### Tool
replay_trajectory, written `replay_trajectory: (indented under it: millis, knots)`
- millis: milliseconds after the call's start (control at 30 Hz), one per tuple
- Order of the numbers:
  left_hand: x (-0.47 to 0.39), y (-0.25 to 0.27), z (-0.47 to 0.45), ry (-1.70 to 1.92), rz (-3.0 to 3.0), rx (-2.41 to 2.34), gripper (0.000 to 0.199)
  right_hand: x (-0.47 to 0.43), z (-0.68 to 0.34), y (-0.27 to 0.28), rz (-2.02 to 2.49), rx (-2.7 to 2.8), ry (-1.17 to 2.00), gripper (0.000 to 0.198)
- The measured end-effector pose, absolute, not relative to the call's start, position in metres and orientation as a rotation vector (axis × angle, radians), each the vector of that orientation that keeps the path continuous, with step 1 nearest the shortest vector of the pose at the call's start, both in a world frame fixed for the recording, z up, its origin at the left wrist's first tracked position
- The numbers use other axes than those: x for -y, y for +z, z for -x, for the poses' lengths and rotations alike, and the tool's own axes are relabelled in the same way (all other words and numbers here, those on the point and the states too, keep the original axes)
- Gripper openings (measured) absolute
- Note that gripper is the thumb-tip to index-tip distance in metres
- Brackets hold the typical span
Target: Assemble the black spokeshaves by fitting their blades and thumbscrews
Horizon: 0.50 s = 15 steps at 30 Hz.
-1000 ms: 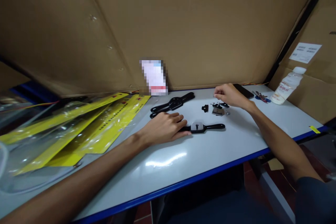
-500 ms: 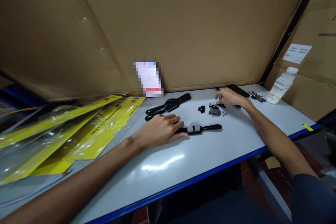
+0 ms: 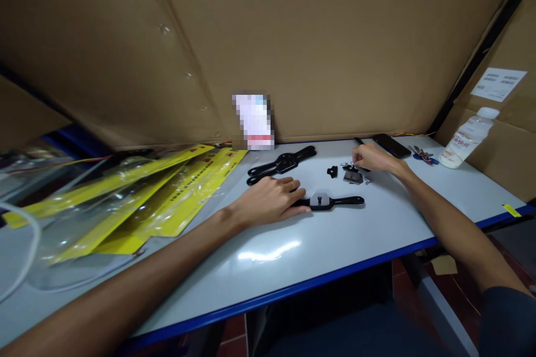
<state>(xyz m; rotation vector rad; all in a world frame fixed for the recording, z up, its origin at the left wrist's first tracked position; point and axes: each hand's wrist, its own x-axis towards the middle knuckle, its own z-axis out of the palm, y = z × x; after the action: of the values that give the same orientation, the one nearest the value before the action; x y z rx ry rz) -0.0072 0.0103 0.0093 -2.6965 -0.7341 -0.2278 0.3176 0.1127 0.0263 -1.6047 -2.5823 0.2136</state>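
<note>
My left hand (image 3: 272, 201) is wrapped over the left handle of a black spokeshave (image 3: 347, 201), which lies flat on the table. A silver plate with a screw shows at the tool's middle. My right hand (image 3: 371, 156) is closed, its fingertips pinching at a small silver thumbscrew (image 3: 352, 165) among loose parts. Around it are a black cap piece (image 3: 332, 172), a stack of grey blades (image 3: 353, 177) and another thumbscrew (image 3: 368, 181). Behind my left hand rest more black spokeshave bodies (image 3: 287, 163), side by side.
Yellow-backed plastic packages (image 3: 167, 206) cover the table's left side. A pixelated screen (image 3: 255, 122) leans against the cardboard wall (image 3: 314, 56). At the right back are a dark phone (image 3: 391, 145), keys (image 3: 422, 155) and a bottle (image 3: 469, 139). A blue edge (image 3: 293, 293) borders the table's front.
The view has turned slightly left, so everything sits further right. My right fingers have drawn together lower at the thumbscrew. The left hand stays on the spokeshave handle.
</note>
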Motion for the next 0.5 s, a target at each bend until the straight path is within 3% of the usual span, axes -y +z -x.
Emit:
replay_trajectory:
  millis: [200, 367, 500]
  knots:
    - [-0.010, 0.009, 0.007, -0.199, 2.689, 0.741, 0.062, -0.099, -0.312, 0.042, 1.688, 2.518, 0.068, 0.021]
    - [-0.010, 0.010, 0.007, -0.186, 2.709, 0.759, 0.060, -0.084, -0.298, 0.052, 1.546, 2.556, 0.133, 0.013]
    - [-0.011, 0.010, 0.007, -0.164, 2.707, 0.765, 0.059, -0.076, -0.280, 0.043, 1.335, 2.565, 0.246, 0.031]
